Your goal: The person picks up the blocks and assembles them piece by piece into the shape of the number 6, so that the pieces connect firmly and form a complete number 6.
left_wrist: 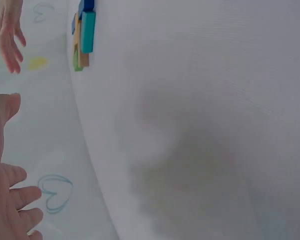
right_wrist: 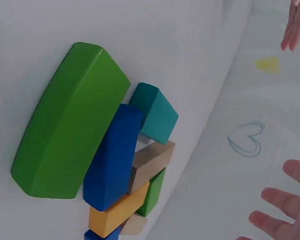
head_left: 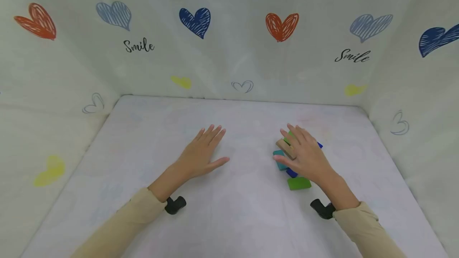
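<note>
Head view: blocks (head_left: pixel 285 149) seemingly lie below right hand (head_left: pixel 305 155).

Runs open over the table (head_left: pixel 244 210) between left grip (head_left: pixel 199 156) and right grip (head_left: pixel 308 156). Meets clustered blocks (right_wrist: pixel 112 160) near the latter, with a green block (head_left: pixel 299 184) on the near side. Stops at white backdrop (head_left: pixel 229 59) along the far edge.
</note>
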`<action>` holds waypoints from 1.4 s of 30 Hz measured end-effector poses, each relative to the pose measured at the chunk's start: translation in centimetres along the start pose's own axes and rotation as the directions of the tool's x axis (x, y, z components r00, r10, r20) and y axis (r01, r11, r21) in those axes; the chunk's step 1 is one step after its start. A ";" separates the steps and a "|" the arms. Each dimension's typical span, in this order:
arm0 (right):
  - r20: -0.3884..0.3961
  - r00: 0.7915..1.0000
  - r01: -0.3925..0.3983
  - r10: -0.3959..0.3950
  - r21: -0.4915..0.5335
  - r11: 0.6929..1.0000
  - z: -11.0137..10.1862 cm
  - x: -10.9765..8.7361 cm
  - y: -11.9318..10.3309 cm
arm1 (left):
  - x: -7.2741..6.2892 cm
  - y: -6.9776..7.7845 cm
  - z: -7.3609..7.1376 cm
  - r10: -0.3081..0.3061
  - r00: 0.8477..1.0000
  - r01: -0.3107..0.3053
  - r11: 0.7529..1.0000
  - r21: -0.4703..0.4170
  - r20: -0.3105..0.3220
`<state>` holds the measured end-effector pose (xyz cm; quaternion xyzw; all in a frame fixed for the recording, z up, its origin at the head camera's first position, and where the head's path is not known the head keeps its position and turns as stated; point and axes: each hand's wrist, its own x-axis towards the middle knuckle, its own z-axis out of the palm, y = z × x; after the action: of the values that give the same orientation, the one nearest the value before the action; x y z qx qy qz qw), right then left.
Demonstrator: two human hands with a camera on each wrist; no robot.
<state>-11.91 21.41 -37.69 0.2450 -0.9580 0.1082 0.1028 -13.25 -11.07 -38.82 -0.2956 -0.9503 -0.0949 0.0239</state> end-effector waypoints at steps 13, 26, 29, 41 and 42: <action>0.124 0.967 -0.244 0.225 0.170 0.955 1.5 -0.8 2.5 | 1.7 3.1 2.6 -0.066 0.997 0.070 0.982 -0.177 0.032; 0.326 0.864 -0.487 0.384 0.347 0.802 3.7 0.5 4.5 | 4.9 7.4 5.3 -0.136 0.975 0.209 0.837 -0.506 0.176; 0.339 0.864 -0.484 0.373 0.352 0.801 4.1 0.7 4.9 | 6.0 8.2 6.1 -0.133 0.965 0.246 0.763 -0.598 0.227; 0.388 0.820 -0.555 0.420 0.361 0.750 4.5 1.2 5.6 | 9.3 11.1 10.0 -0.164 0.969 0.238 0.812 -0.533 0.182; 0.383 0.822 -0.553 0.421 0.366 0.748 4.6 1.2 5.5 | 9.4 11.2 10.1 -0.177 0.969 0.240 0.828 -0.507 0.170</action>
<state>-16.31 24.42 -42.63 0.0137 -0.9387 0.3207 -0.1255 -14.51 5.20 -45.93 -0.1903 -0.9147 -0.3347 -0.1229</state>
